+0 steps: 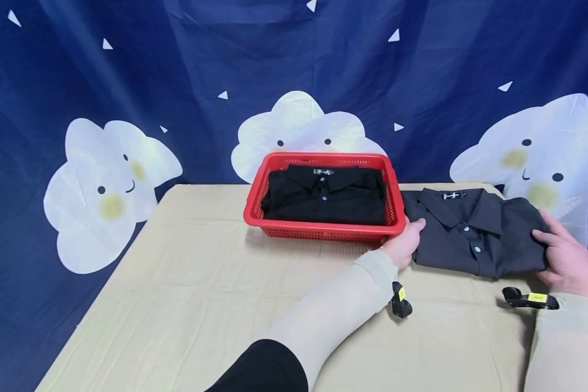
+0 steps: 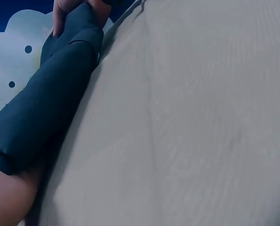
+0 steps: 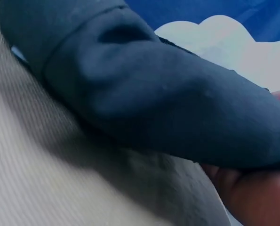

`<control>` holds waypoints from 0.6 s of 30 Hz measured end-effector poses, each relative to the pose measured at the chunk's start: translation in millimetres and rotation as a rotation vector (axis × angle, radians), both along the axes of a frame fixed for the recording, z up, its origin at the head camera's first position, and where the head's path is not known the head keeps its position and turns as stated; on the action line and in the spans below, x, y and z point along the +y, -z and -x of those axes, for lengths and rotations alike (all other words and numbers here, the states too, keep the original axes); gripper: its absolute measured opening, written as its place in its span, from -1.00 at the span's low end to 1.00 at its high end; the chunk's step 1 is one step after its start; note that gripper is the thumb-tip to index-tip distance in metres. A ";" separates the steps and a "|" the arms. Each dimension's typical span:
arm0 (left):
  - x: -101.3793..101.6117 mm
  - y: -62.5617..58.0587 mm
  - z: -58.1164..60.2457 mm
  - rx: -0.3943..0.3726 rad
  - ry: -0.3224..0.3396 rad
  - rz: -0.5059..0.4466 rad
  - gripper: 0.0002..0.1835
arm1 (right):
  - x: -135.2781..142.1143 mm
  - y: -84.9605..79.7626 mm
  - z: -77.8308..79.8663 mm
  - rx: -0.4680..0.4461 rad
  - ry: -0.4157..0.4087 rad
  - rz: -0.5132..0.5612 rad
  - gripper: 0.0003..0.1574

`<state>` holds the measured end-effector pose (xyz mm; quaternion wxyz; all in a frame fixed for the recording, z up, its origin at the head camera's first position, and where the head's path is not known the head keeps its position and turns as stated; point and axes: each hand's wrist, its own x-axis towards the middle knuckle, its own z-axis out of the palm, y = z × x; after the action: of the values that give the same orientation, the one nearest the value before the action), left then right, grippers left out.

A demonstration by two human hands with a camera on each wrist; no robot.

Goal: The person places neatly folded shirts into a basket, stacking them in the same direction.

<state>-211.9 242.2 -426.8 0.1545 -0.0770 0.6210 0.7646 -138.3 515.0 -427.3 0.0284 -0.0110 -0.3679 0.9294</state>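
A folded dark collared shirt lies at the right of the table, its collar toward the back and pale buttons down its front. My left hand grips its left edge beside the basket, thumb on top. At the opposite edge my right hand holds the shirt, with the thumb above and the other fingers mostly hidden beneath. In the left wrist view the shirt stretches between both hands. The right wrist view shows the shirt's thick folded side raised a little over the table, with part of my right hand under it.
A red plastic basket stands at the table's back middle, close by my left hand. Inside lies another folded black shirt. Paper-like beige covering spreads over the table. Behind hangs a blue curtain with white clouds.
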 end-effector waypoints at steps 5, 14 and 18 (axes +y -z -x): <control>-1.7 -0.8 -0.6 0.005 0.098 -0.084 -0.33 | -1.2 -6.1 -0.9 0.057 0.088 0.016 -0.27; -4.3 -5.7 -10.2 0.058 0.199 -0.150 -0.38 | -5.4 -14.5 0.0 0.151 0.159 0.104 -0.26; -1.4 -5.5 -15.4 0.111 0.216 -0.197 -0.45 | -4.8 -16.6 2.2 0.202 0.202 0.136 -0.27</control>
<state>-196.5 240.9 -421.3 0.2080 0.0479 0.5552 0.8039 -140.5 510.3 -410.7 0.1577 0.0437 -0.2962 0.9410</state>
